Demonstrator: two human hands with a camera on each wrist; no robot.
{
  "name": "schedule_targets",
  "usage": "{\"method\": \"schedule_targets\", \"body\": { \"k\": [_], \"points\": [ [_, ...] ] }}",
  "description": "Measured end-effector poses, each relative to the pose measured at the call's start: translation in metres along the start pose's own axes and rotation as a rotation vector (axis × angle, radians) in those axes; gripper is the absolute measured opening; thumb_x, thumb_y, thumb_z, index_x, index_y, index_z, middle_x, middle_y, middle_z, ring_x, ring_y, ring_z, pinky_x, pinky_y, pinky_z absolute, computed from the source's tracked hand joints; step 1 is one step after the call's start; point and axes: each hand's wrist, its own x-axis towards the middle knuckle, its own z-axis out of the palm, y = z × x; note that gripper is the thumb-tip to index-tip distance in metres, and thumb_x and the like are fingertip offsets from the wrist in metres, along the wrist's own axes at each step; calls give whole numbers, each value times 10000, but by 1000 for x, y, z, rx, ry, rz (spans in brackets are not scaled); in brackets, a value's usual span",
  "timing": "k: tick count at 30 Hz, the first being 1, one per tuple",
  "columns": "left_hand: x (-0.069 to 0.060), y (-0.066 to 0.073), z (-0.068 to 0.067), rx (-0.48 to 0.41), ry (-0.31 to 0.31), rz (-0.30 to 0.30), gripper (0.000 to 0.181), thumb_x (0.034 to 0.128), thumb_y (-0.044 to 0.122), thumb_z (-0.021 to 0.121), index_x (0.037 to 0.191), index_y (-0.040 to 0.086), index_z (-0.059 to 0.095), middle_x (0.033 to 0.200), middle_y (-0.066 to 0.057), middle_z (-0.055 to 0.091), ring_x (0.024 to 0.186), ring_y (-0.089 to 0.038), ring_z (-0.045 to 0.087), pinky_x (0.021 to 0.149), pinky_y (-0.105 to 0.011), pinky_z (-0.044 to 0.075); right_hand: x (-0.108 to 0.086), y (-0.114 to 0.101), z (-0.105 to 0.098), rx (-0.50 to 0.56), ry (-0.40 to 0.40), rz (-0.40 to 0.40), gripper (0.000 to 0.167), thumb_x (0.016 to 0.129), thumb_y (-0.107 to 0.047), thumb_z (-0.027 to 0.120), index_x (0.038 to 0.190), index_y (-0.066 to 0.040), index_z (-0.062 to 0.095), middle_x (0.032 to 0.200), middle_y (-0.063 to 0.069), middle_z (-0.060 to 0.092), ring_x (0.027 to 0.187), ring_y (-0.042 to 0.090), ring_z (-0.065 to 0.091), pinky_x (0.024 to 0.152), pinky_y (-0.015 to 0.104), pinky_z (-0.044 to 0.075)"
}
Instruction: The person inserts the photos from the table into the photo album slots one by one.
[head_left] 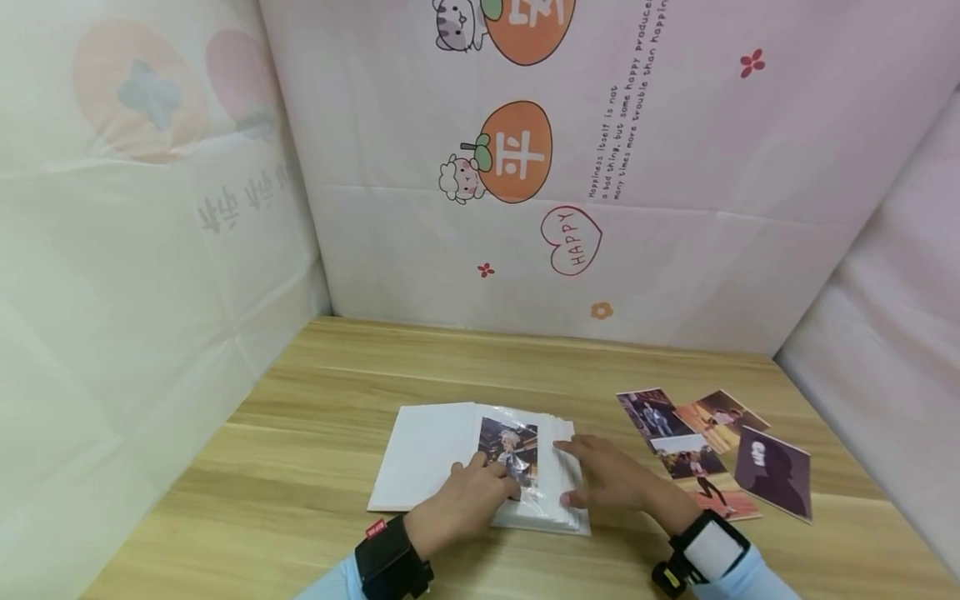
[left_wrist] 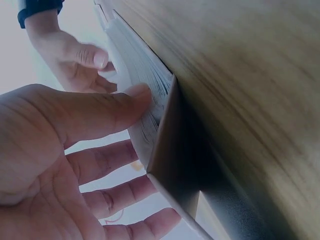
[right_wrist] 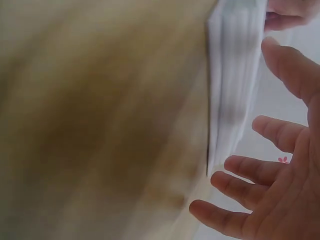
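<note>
A photo album [head_left: 423,458] lies spread on the table, its white inside cover to the left. In a clear sleeve on the right page sits a photo [head_left: 487,433] of a light-haired figure. My left hand [head_left: 468,504] rests on the album, its fingers over the lower part of that photo. In the left wrist view the thumb [left_wrist: 107,112] touches the page edges near the spine and the other fingers reach loosely across. At the right edge of the pages is my right hand [head_left: 611,477], fingers apart; the right wrist view shows them spread beside the page stack [right_wrist: 235,75], gripping nothing.
Several loose prints lie right of the album: one with a blue-clad figure [head_left: 652,414], a tan one [head_left: 722,417], one of a striding figure [head_left: 705,483] and a dark purple one [head_left: 776,475]. Printed white cloth [head_left: 390,250] walls the wooden table [head_left: 247,500] at back and sides.
</note>
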Motion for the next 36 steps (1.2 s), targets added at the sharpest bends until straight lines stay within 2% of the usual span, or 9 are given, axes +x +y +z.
{"method": "schedule_targets", "body": {
  "k": [3,9,20,28,36],
  "points": [
    [0,0,0,4,-5,2,264,805,102,679,1012,264,707,1012,55,594,841,-151,460,572,-310,404,-5,-1,2,3,2,-6,807,767,-520,673,1361,-25,438,1310,350,372,1184,494,366,911,620,315],
    [1,0,1,1,-18,2,296,767,99,710,1010,268,703,1014,57,592,855,-154,465,583,-316,414,-11,-6,6,37,-17,15,774,775,-550,647,1362,-82,460,1309,292,419,1191,465,377,912,617,316],
    [4,0,0,-21,-27,0,319,752,67,710,1005,262,704,1014,57,594,849,-146,458,590,-314,418,-9,-9,6,22,-39,72,754,760,-564,655,1345,-121,484,1330,269,408,1194,461,377,893,624,330],
    [6,-1,-1,-42,-44,-4,250,744,185,750,981,254,708,997,56,595,837,-150,455,591,-328,421,-7,-12,3,26,-63,92,746,750,-538,682,1334,-116,488,1335,274,399,1196,459,376,895,624,328],
    [6,-7,0,-119,-35,13,233,734,181,762,950,257,719,997,66,613,847,-149,485,604,-304,433,-7,-12,4,23,-54,54,743,758,-519,686,1330,-90,486,1316,279,409,1171,477,386,873,631,341]
  ]
}}
